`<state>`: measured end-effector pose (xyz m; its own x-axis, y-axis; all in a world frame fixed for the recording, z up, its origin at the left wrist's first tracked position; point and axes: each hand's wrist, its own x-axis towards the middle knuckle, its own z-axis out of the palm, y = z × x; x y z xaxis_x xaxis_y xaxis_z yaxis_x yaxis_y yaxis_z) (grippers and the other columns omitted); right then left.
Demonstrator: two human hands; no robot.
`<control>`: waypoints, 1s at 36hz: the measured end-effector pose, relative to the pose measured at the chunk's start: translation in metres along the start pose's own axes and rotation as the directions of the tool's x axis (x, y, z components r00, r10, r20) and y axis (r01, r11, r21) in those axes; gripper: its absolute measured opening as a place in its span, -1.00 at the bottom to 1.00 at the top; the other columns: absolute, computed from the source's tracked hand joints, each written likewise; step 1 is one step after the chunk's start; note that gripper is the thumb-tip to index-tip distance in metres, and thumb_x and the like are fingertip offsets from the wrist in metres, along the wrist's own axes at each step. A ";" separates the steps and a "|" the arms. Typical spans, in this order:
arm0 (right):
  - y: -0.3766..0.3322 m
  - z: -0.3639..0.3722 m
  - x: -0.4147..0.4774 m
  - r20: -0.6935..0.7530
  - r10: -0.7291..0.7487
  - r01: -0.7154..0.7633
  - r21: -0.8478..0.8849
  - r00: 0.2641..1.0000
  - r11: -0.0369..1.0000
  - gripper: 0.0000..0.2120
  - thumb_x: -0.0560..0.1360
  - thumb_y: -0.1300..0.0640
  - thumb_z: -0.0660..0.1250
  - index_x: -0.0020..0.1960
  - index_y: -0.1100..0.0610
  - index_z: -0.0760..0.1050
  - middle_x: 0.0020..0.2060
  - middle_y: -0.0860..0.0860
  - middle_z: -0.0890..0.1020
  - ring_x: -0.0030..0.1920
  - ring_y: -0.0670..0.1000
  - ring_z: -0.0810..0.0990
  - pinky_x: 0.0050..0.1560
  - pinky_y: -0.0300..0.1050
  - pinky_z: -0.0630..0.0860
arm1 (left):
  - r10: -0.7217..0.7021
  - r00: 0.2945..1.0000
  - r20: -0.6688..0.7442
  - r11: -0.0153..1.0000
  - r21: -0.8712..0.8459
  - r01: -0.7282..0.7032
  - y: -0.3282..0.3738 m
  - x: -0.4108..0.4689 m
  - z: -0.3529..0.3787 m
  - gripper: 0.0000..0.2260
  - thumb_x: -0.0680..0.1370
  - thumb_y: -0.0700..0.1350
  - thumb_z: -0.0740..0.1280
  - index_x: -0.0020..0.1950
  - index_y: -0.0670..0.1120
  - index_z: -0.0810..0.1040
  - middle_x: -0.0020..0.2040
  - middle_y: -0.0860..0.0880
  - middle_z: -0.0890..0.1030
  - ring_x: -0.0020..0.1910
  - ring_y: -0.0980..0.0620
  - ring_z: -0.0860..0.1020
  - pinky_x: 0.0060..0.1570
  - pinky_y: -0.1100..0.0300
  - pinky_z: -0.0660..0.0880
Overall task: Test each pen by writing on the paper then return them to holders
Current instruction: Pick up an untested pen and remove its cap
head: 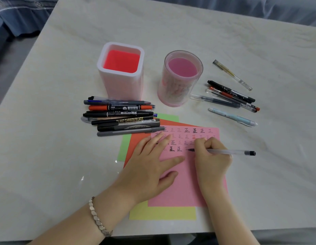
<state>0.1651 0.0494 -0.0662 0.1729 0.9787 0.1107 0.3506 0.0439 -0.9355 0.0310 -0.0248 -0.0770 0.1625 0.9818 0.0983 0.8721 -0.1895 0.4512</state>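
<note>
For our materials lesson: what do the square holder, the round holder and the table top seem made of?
Square holder: likely opaque white plastic, smooth rounded walls. Round holder: clear plastic or acrylic, see-through wall. Table top: glossy marble-look stone or laminate; veins, glare.

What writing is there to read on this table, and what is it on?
"PLANT CARBON BLACK", middle word slightly blurred: on a black pen in the left pile.
"正", handwritten in rows: on the pink paper.
Label and barcode on the orange marker, print on other pens: too small to read.
</note>
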 end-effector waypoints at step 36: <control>-0.002 -0.003 0.002 -0.034 0.062 -0.061 0.011 0.997 0.998 -0.64 0.30 0.28 0.26 -0.55 0.08 0.16 -0.67 -0.09 0.27 -0.56 -0.13 0.21 -0.51 -0.35 0.15 | 0.009 0.999 -0.034 1.000 -0.004 -0.009 0.000 0.001 0.002 -0.70 0.50 0.10 0.19 0.19 0.17 0.57 0.37 -0.14 0.42 0.41 -0.10 0.24 0.35 -0.01 0.13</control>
<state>0.1674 0.0507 -0.0634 0.2259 0.9720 0.0642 0.3295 -0.0142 -0.9440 0.0321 -0.0241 -0.0790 0.1540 0.9791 0.1325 0.8688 -0.1981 0.4538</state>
